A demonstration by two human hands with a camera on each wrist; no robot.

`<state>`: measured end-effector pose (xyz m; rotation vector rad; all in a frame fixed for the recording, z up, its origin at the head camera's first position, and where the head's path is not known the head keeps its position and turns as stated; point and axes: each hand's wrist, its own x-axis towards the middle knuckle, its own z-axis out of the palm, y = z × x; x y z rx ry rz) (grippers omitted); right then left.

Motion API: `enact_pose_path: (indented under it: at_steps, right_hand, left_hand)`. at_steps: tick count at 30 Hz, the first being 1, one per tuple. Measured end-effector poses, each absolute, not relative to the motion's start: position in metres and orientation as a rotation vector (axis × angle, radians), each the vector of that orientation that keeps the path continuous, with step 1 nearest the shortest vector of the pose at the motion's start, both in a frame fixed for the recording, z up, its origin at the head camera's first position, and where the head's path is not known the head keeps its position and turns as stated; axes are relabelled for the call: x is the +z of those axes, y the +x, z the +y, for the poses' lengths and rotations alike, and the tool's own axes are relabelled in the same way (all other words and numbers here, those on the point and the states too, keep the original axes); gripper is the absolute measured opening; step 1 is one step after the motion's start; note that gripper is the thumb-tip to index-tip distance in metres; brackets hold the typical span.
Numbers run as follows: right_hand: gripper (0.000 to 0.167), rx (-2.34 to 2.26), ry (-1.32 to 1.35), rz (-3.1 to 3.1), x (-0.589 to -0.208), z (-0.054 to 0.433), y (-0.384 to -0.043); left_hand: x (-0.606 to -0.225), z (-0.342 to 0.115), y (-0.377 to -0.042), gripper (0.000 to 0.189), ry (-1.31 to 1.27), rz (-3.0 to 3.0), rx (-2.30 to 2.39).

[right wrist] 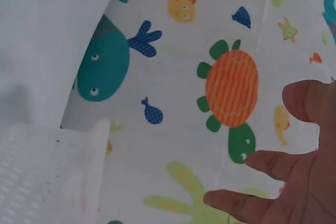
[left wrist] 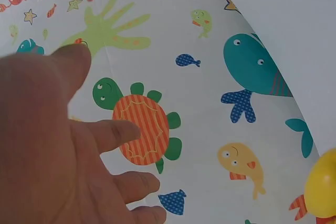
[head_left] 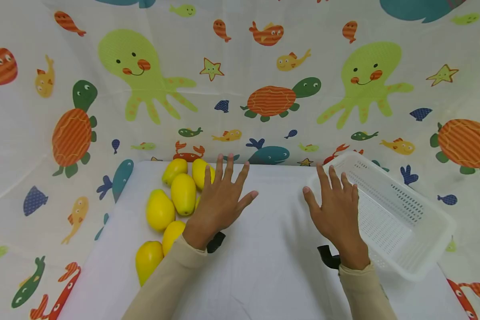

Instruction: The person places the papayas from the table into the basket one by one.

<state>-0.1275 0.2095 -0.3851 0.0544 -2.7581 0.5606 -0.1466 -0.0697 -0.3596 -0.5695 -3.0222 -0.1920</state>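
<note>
My left hand (head_left: 220, 202) is held with fingers spread over the table, beside a group of several smooth yellow fruits (head_left: 183, 194) that look like mangoes. It holds nothing and hides part of the group. In the left wrist view its fingers (left wrist: 118, 132) are extended, with one yellow fruit (left wrist: 321, 187) at the right edge. My right hand (head_left: 338, 211), likewise spread and holding nothing, is by the left side of a white perforated plastic basket (head_left: 408, 200). The right wrist view shows these fingers (right wrist: 241, 203) apart from the basket (right wrist: 79, 166). No fruit is visible inside it.
A white cloth covers the table (head_left: 268, 275). Behind and beside it hangs a curtain (head_left: 232, 93) printed with sea animals. Black straps (head_left: 329, 258) circle both wrists. The basket stands at an angle on the table's right side.
</note>
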Motion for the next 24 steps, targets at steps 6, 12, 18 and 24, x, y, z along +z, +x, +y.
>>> enact_pose_path:
  at_steps: [6, 12, 18, 24]
  right_hand:
    - [0.072, 0.555, 0.018, -2.743, -0.394, 0.221, -0.125]
    - [0.073, 0.558, -0.008, -2.724, -0.405, 0.235, -0.123]
    - [0.076, 0.544, -0.033, -2.715, -0.416, 0.246, -0.121]
    - [0.074, 0.543, -0.059, -2.726, -0.426, 0.253, -0.115]
  left_hand:
    - [-0.365, -0.082, -0.145, 0.08, -0.524, -3.035, -0.191]
    - [-0.374, -0.094, -0.146, 0.081, -0.489, -3.04, -0.178]
    - [-0.381, -0.107, -0.145, 0.085, -0.453, -3.066, -0.238]
    - [-0.387, -0.119, -0.143, 0.088, -0.424, -3.075, -0.29]
